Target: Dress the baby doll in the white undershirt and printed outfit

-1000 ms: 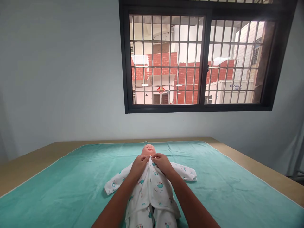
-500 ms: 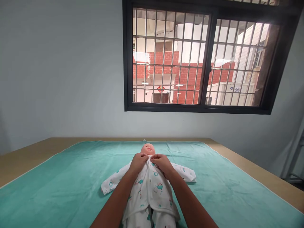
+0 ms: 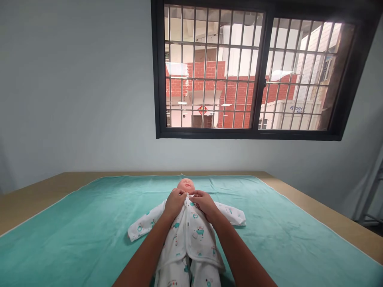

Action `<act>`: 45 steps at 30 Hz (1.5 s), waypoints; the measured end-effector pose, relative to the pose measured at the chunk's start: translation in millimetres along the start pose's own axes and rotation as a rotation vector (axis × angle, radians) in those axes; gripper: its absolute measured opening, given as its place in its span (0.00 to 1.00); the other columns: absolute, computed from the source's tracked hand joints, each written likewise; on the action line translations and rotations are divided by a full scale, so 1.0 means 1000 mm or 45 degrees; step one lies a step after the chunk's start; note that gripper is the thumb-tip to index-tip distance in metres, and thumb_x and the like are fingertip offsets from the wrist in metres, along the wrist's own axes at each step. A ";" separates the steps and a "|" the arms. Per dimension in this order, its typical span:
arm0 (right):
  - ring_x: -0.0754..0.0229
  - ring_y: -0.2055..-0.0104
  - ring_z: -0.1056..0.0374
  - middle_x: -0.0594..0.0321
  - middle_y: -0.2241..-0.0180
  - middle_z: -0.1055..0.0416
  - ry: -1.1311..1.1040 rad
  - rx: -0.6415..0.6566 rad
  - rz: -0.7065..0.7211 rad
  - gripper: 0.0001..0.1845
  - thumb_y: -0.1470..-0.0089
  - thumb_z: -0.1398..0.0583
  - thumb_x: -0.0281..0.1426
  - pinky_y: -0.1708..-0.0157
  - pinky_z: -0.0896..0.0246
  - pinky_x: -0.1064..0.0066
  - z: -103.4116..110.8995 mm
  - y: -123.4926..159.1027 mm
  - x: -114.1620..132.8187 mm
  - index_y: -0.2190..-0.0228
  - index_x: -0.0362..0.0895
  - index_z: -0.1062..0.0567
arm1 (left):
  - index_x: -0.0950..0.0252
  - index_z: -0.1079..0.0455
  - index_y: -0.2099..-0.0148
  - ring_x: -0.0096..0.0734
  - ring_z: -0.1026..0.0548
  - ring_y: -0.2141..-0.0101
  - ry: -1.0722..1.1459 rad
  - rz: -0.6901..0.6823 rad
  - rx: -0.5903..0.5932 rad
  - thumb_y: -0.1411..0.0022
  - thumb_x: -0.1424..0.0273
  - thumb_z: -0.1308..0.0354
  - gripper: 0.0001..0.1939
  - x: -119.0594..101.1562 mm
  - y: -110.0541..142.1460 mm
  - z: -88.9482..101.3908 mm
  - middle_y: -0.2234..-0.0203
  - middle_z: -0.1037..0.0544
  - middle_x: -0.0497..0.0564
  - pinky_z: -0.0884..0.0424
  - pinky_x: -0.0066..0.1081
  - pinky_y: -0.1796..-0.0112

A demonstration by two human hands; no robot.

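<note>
A baby doll lies on its back on a teal blanket, head away from me. It wears a white printed sleepsuit with both sleeves spread out sideways. My left hand and my right hand meet at the collar just under the doll's chin. Each hand pinches one edge of the sleepsuit's front opening, with fingers curled. My forearms run up from the bottom of the view and cover parts of the suit's sides.
The blanket covers a wide tan table that reaches a pale wall. Above it is a black-framed barred window with red brick buildings outside. A dark frame stands at the far right edge.
Both hands have crept slightly up toward the doll's chin and stay pinched on the collar. The camera has shifted a little, so the window sits differently in view.
</note>
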State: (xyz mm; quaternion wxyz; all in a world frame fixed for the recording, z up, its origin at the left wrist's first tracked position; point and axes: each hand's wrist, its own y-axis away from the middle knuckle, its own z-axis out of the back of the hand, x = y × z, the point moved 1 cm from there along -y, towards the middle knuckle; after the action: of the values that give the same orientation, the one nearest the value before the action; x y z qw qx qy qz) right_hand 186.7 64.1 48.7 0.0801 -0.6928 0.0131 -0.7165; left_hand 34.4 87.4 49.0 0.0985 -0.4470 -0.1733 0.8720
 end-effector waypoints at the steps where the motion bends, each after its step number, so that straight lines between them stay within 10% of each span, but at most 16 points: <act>1: 0.70 0.80 0.51 0.73 0.81 0.42 0.012 -0.005 -0.002 0.13 0.58 0.37 0.32 0.79 0.58 0.76 0.000 0.000 0.000 0.66 0.41 0.24 | 0.64 0.28 0.68 0.34 0.28 0.63 0.001 0.012 -0.027 0.43 0.67 0.49 0.10 0.000 0.000 0.000 0.67 0.24 0.51 0.36 0.30 0.60; 17: 0.68 0.81 0.47 0.71 0.85 0.40 0.595 0.180 0.036 0.17 0.54 0.39 0.43 0.80 0.55 0.74 0.004 0.012 0.038 0.81 0.44 0.33 | 0.63 0.27 0.63 0.35 0.30 0.53 0.264 -0.089 0.073 0.42 0.66 0.49 0.11 -0.006 0.043 0.020 0.56 0.29 0.53 0.34 0.30 0.53; 26: 0.64 0.82 0.45 0.65 0.92 0.41 0.967 0.406 0.013 0.19 0.64 0.38 0.25 0.78 0.58 0.69 -0.008 0.043 0.075 0.95 0.45 0.39 | 0.64 0.28 0.72 0.37 0.30 0.53 0.284 -0.043 0.310 0.46 0.60 0.41 0.12 -0.018 0.046 0.035 0.53 0.31 0.53 0.37 0.33 0.51; 36: 0.62 0.81 0.35 0.65 0.84 0.33 0.575 0.392 -0.106 0.05 0.60 0.43 0.29 0.78 0.42 0.72 0.007 0.030 0.040 0.83 0.43 0.30 | 0.64 0.27 0.72 0.38 0.31 0.50 0.296 -0.029 0.466 0.43 0.58 0.43 0.14 -0.027 0.048 0.049 0.48 0.32 0.53 0.36 0.32 0.53; 45: 0.68 0.81 0.42 0.68 0.84 0.36 0.225 0.339 -0.099 0.09 0.54 0.40 0.35 0.81 0.48 0.77 0.011 0.038 0.019 0.77 0.41 0.28 | 0.64 0.26 0.71 0.38 0.32 0.49 0.366 0.048 0.478 0.44 0.61 0.43 0.12 -0.023 0.043 0.041 0.48 0.31 0.53 0.37 0.31 0.50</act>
State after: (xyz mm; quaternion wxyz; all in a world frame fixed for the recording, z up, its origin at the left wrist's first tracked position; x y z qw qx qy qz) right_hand 201.1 24.7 63.3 0.1419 -0.6104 -0.1018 -0.7726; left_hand 13.5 31.1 71.7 0.1873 -0.5435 0.0163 0.8181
